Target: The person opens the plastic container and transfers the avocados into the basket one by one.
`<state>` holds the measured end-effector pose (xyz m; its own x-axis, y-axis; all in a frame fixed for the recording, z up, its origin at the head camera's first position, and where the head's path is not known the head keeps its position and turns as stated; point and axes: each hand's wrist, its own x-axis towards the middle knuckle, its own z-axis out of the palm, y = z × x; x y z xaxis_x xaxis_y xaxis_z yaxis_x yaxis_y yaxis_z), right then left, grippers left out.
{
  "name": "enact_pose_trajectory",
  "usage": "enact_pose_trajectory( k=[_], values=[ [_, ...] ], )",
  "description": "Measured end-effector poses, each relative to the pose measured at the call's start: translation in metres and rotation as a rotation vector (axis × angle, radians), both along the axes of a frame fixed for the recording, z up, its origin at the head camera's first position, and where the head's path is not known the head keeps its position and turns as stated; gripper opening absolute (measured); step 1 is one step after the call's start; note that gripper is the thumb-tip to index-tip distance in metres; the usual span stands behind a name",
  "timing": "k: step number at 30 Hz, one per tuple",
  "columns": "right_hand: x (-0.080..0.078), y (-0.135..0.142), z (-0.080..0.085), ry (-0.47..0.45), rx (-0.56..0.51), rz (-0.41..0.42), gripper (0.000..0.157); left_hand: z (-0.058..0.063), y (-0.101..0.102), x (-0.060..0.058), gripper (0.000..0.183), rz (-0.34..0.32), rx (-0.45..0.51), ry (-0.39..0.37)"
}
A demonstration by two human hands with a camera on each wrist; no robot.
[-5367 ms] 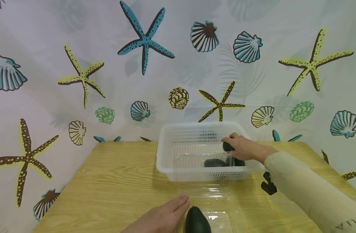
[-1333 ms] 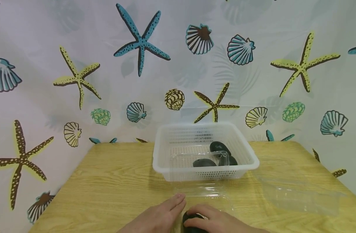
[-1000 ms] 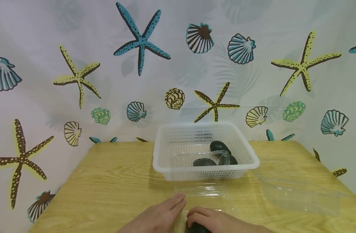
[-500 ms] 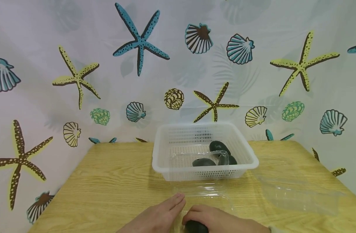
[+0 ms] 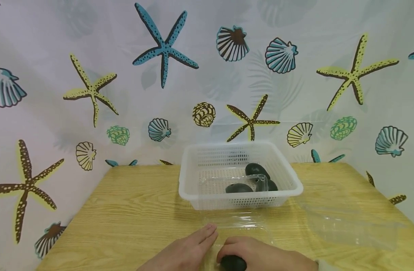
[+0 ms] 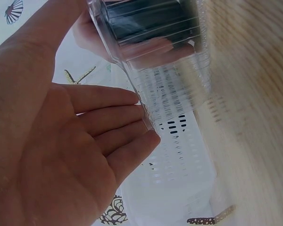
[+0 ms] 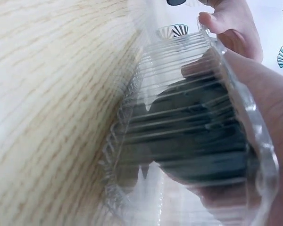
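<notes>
My left hand (image 5: 190, 248) lies with straight fingers along the side of a clear plastic clamshell container (image 6: 134, 82), fingertips at its wall in the left wrist view. Low in the head view, my right hand (image 5: 251, 252) grips a smooth dark avocado (image 5: 233, 263) with curled fingers. Through the ribbed clear wall, the right wrist view shows the dark avocado mass (image 7: 198, 127) inside the container. The container's open lid (image 5: 234, 219) stands up on the far side, overlapping the basket in the head view.
A white perforated basket (image 5: 293, 188) stands at the back of the wooden table (image 5: 132, 210), with three avocados (image 5: 257, 171) visible in it. At the right lies another clear plastic container (image 5: 352, 227). A curtain printed with starfish and shells hangs behind.
My right hand has come from the basket to the near container and now grips an avocado there, shifting slightly over the last second. My left hand has stayed in place.
</notes>
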<state>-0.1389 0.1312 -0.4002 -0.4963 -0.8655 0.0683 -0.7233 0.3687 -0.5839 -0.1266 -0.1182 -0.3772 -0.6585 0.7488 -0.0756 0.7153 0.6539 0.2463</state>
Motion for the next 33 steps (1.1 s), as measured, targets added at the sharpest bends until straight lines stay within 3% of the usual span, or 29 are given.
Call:
enact_pose_trajectory(
  k=[5, 18, 21, 28, 33],
  values=[
    [-0.001, 0.007, 0.009, -0.071, -0.015, -0.016, 0.033, 0.0, -0.001, -0.002, 0.088, -0.013, 0.003, 0.041],
    [0.003, 0.025, 0.032, -0.122, 0.03, -0.121, 0.031, 0.002, 0.002, -0.003, 0.089, 0.006, -0.022, -0.027],
    [0.004, 0.03, 0.04, -0.057, 0.015, -0.116, 0.03, 0.002, 0.001, -0.002, 0.09, 0.009, -0.009, -0.028],
    [0.007, 0.041, 0.058, 0.203, -0.024, -0.124, 0.036, 0.003, 0.003, -0.002, 0.094, 0.018, -0.019, -0.046],
    [0.007, 0.048, 0.07, 0.212, -0.026, -0.142, 0.036, 0.002, 0.002, -0.001, 0.092, 0.013, -0.024, -0.032]
  ],
)
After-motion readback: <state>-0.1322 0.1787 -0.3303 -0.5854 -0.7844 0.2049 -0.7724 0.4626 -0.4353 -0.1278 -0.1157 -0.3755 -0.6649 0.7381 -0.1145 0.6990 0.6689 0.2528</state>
